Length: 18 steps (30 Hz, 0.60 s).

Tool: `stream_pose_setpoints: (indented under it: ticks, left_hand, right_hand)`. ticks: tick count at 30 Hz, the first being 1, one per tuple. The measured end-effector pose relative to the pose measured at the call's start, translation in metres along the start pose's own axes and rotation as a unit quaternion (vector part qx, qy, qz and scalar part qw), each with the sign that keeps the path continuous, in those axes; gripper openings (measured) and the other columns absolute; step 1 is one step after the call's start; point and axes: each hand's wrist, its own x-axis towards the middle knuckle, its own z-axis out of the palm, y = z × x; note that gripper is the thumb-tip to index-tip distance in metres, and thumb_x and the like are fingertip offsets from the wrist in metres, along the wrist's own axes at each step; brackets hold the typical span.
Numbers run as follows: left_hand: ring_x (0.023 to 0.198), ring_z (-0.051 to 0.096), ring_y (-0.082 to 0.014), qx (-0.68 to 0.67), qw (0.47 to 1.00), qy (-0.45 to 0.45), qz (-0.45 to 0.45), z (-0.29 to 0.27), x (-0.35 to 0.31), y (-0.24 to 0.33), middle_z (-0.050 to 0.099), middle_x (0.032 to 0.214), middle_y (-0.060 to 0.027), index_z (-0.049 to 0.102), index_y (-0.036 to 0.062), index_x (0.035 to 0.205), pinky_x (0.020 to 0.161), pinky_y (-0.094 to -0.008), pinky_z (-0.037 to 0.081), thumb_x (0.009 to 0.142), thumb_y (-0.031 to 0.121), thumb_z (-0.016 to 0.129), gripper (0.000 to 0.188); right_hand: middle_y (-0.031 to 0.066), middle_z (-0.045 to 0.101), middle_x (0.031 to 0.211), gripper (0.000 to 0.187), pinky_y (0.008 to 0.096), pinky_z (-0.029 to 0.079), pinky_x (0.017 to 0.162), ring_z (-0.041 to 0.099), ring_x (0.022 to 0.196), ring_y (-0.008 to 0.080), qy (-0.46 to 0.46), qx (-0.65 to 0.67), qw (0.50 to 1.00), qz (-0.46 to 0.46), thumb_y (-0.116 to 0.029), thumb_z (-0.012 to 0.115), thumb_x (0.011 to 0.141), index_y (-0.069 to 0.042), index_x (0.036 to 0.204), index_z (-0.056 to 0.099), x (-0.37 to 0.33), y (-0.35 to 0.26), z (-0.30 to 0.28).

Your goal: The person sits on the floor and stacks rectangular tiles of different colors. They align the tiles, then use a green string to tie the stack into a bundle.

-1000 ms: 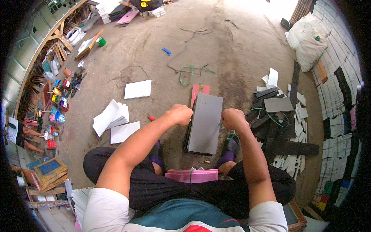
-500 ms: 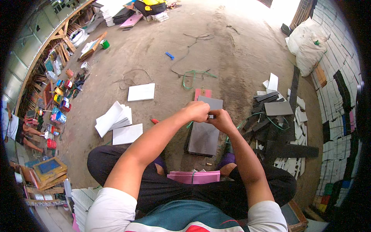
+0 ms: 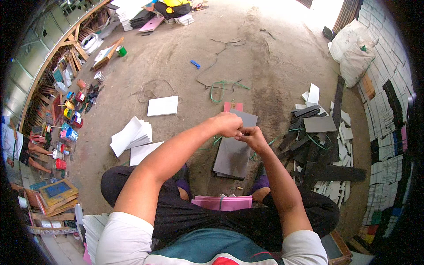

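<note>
My left hand [image 3: 229, 125] and my right hand [image 3: 254, 138] meet over a stack of dark grey foam-like sheets [image 3: 233, 161] on the floor between my feet. Both are closed, with fingertips pressed close together on green twine [image 3: 217, 140], whose loose bits stick out on either side of the stack. The part between my fingers is mostly hidden. A pinkish-red board [image 3: 233, 106] shows beyond the far end of the stack. Closer to me lies a bundle of pink sheets [image 3: 221, 202] with a band around it.
White sheets [image 3: 162, 106] lie to the left. On the right is a heap of black and white offcuts [image 3: 309, 145] with a grey sheet [image 3: 319, 124] on top. Farther off are a green twine loop [image 3: 223, 90], a blue tool [image 3: 195, 64] and paint cans [image 3: 70, 133] along the left.
My hands have shifted slightly, staying together above the grey stack. The near part of the stack looks slightly turned. The view has moved a little.
</note>
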Motion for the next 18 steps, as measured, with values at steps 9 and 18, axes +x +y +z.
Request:
stream_pose_setpoints:
  ticks: [9, 18]
  left_hand:
    - [0.089, 0.068, -0.0367, 0.039, 0.981, 0.187, -0.037, -0.096, -0.026, -0.093, 0.072, 0.09, -0.016, 0.075, 0.0082, 0.089, 0.079, -0.0489, 0.052, 0.082, 0.058, 0.073, 0.05]
    - [0.089, 0.066, -0.035, -0.026, 0.918, 0.379, 0.118, 0.033, -0.032, -0.046, 0.069, 0.093, -0.0154, 0.071, 0.0068, 0.092, 0.079, -0.0459, 0.053, 0.084, 0.026, 0.076, 0.021]
  right_hand:
    - [0.0007, 0.066, 0.077, 0.025, 0.033, 0.047, 0.071, 0.055, 0.075, 0.0107, -0.011, -0.027, 0.999, 0.014, -0.021, 0.081, 0.084, 0.002, 0.091, 0.074, 0.0, 0.005, -0.021]
    - [-0.0057, 0.062, 0.074, 0.015, 0.0297, 0.041, 0.067, 0.051, 0.072, 0.0066, 0.015, 0.047, 0.999, 0.02, -0.014, 0.077, 0.089, -0.001, 0.084, 0.073, 0.0, 0.016, -0.007]
